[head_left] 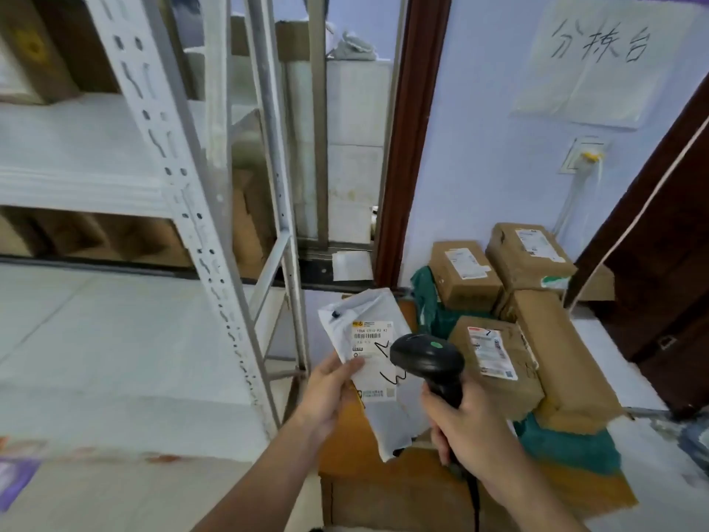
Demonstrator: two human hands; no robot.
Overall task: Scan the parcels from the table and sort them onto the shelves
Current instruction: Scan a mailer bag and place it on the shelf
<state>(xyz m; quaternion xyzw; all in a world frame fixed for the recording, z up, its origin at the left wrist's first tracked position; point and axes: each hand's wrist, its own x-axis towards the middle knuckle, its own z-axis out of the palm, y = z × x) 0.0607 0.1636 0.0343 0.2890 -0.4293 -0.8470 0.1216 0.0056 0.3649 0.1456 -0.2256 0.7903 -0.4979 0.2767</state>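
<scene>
White poly mailer, soft crinkled plastic, held in the air at 6 o'clock of the view, just above the near edge of the wooden table. Shipping label faces up: a code line reads roughly "186A C910 P2 A7", barcode below it, black marker scrawl across the middle, small QR-type square at the lower end. Rest of the print too small to read.

Left hand pinches the mailer's 9 o'clock edge, thumb on the label face, fingers underneath. Right hand is wrapped tight around the handle of a black handheld scanner: rounded matte plastic head, green dot on top, head overlapping the label's 3 o'clock side. Black cable runs down from the grip.

At 3 o'clock of the mailer: four brown cardboard boxes taped shut, three showing white printed labels, text illegible, sitting on a green cloth over the table.

At 9 to 11 o'clock: white slotted-angle steel shelf rack, punched holes along the upright, blurred brown cartons on its levels.

At 1 o'clock on the pale blue wall: paper sign, handwritten "分拣台". Wall socket with a yellow plug below it.
</scene>
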